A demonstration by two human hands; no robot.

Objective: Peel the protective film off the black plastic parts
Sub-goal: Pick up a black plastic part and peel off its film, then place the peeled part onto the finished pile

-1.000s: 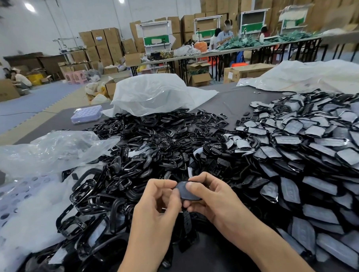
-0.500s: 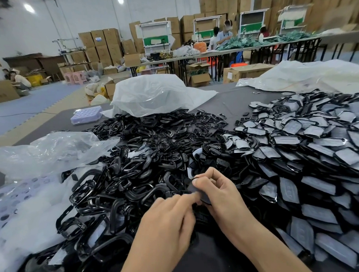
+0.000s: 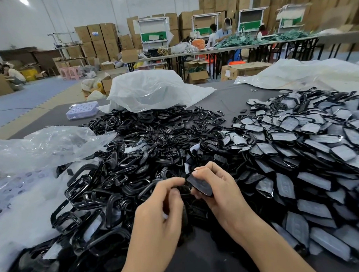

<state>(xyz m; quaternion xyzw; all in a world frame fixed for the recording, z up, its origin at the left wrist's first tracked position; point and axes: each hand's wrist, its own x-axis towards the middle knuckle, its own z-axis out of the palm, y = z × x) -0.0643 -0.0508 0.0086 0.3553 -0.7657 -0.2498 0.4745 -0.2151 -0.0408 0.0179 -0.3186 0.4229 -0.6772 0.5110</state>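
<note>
Fingers [image 3: 204,168] of the right hand [image 3: 218,191] curl round a flat, glossy black part [image 3: 199,185]. Left hand [image 3: 157,215] pinches its corner, fingers bent.

Two bare forearms [image 3: 267,241], left hand [image 3: 157,215], right hand [image 3: 220,189], short trimmed fingernails [image 3: 195,173]

The frames [image 3: 118,179] heaped centre left are glossy black plastic with hard highlights. The flat parts [image 3: 319,150] at right carry a dull greyish film [image 3: 287,124]; the held part [image 3: 199,184] at lower centre shows a faint sheen. The desk [image 3: 230,100] is matt dark grey. The bag [image 3: 47,145] at left is clear, crinkled plastic.
</note>
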